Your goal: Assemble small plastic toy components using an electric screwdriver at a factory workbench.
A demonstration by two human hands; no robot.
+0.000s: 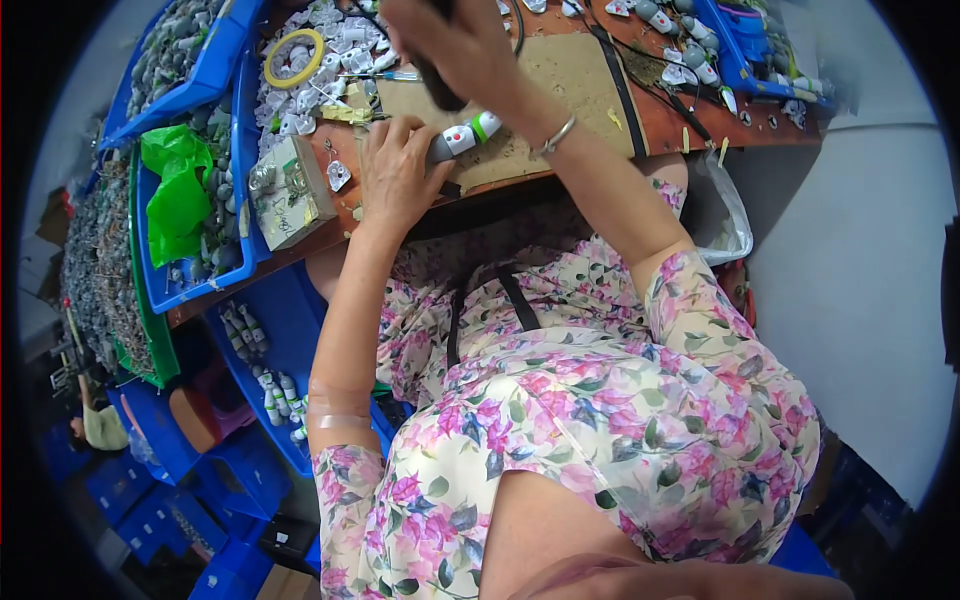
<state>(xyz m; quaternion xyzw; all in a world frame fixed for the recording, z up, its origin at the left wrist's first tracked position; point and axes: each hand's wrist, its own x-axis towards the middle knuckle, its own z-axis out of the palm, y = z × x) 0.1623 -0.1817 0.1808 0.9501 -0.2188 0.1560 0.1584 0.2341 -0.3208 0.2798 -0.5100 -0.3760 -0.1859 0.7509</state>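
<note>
My left fingers (398,135) pinch a grey-and-white device (462,138) by one end over the brown board (570,90). My right fingers (410,22) curl round a black tool (438,82).

Bright light falls on the flat tan board (560,85); the lower-left blue plastic bins (232,572) sit dim. The raised bare right hand (465,50) looks blurred; fisheye edges curve into black.

Left fingers (404,132) on device (462,138), black handle (436,78) gripped
</note>
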